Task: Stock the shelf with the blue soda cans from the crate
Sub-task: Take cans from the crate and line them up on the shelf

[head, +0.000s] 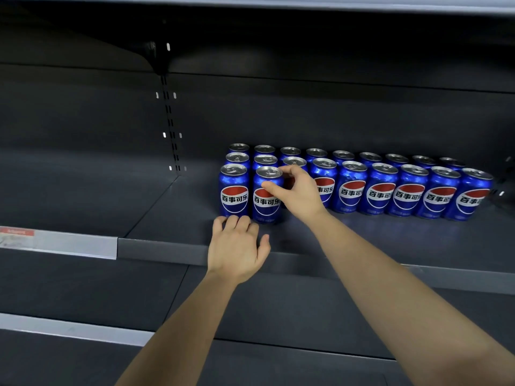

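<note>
While the right grip point(299, 193) grasps a blue soda can point(267, 203) near its top, thumb on the front wall and forefinger at the rim, the can stands upright on the shelf point(167, 213), just beside the leftmost can point(234, 197) of the front row. Left grip point(237, 249): released, holding nothing, fingers bent, fingertips on the shelf just before that leftmost can's base. Other cans point(407, 190) stand in two rows behind, running right. Grey price rail point(75, 243) on the shelf edge at left.

Head view, close, down onto shelf point(362, 240)
</note>
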A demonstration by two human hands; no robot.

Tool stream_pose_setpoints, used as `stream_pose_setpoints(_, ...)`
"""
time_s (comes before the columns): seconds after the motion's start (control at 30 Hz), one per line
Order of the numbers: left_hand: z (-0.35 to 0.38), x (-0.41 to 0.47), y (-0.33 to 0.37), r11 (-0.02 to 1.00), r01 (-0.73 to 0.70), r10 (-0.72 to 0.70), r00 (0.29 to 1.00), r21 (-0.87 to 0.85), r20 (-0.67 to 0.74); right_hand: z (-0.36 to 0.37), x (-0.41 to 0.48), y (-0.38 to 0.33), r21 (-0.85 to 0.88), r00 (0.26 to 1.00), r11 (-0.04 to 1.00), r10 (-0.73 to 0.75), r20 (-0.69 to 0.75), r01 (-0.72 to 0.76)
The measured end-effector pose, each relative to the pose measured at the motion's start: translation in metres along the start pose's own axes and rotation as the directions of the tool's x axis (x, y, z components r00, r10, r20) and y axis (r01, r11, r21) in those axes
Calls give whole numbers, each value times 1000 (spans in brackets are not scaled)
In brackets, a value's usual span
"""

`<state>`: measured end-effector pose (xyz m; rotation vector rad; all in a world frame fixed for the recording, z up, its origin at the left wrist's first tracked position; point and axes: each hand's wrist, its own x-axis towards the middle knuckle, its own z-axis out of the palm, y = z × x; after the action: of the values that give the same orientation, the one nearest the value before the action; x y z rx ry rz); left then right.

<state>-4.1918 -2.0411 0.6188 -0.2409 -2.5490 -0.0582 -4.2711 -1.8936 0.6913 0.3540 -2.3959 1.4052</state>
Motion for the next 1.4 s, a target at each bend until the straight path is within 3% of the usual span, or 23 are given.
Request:
stream_pose_setpoints(0.23, 0, 0, 0, 1000, 0, 0, 1000, 8, -8, 6, -5, 5, -14, 999, 1000, -6, -46, 5)
stream_pose_setpoints(0.37, 1, 0, 0, 1000, -3, 3, 1000, 7, 0, 4, -7, 7, -130, 1000, 991, -19, -12, 17)
stream_pose_setpoints(0.5, 1, 1, 2, 1000, 3, -3, 1000, 13, 18, -5, -21, 10, -140, 999, 990, 7, 48, 0)
stream_pose_setpoints(0.73, -1, 1, 3, 1000, -16, 16, 998, 2, 53, -52, -62, 24, -163, 993, 982, 108, 46, -99)
stream_pose_setpoints(0.87, -10, -4, 13, 999, 38, -38, 999, -14, 0, -84, -85, 37, -219, 993, 970, 116, 28, -107)
stream_pose_setpoints(1.1, -27, -29, 71, 999, -18, 19, 1000, -27, 7, -126, -130, 54, -286, 996, 954, 87, -16, -87)
stream_pose_setpoints(1.3, -33, -67, 125, 997, -52, 52, 999, -63, -1, -159, -180, 67, -291, 995, 953, -93, -32, 80)
stream_pose_setpoints(1.4, -30, -93, 151, 998, -27, 29, 999, -64, 35, -176, -208, 84, -277, 996, 956, -93, 6, 91)
